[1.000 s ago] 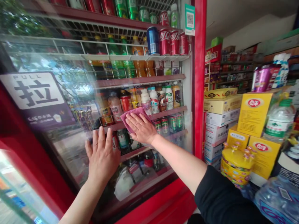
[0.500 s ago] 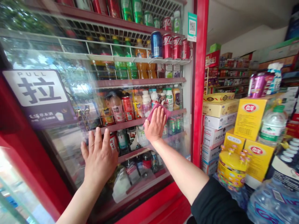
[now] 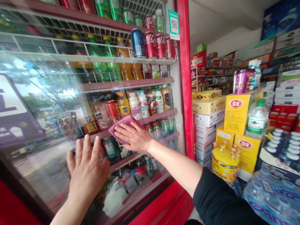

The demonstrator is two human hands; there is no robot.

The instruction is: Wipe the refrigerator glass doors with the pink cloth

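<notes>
A red-framed drinks fridge has a glass door [image 3: 58, 103] that fills the left of the view. My right hand [image 3: 133, 136] lies flat on the glass, fingers stretched out, pressing a pink cloth [image 3: 122, 123] against it. My left hand [image 3: 85, 168] rests flat on the glass lower left, fingers spread, holding nothing. Behind the glass stand shelves of bottles and cans [image 3: 150, 43].
The door's red frame [image 3: 185, 78] runs down the middle. To the right are stacked cartons [image 3: 208, 106], yellow boxes [image 3: 236, 112], a yellow tin [image 3: 225, 164], a water bottle [image 3: 257, 120] and wrapped water packs [image 3: 269, 200]. Shop shelves stand behind.
My right hand has slid the pink cloth leftward and down across the glass. My left hand stays flat on the glass. The view has shifted right.
</notes>
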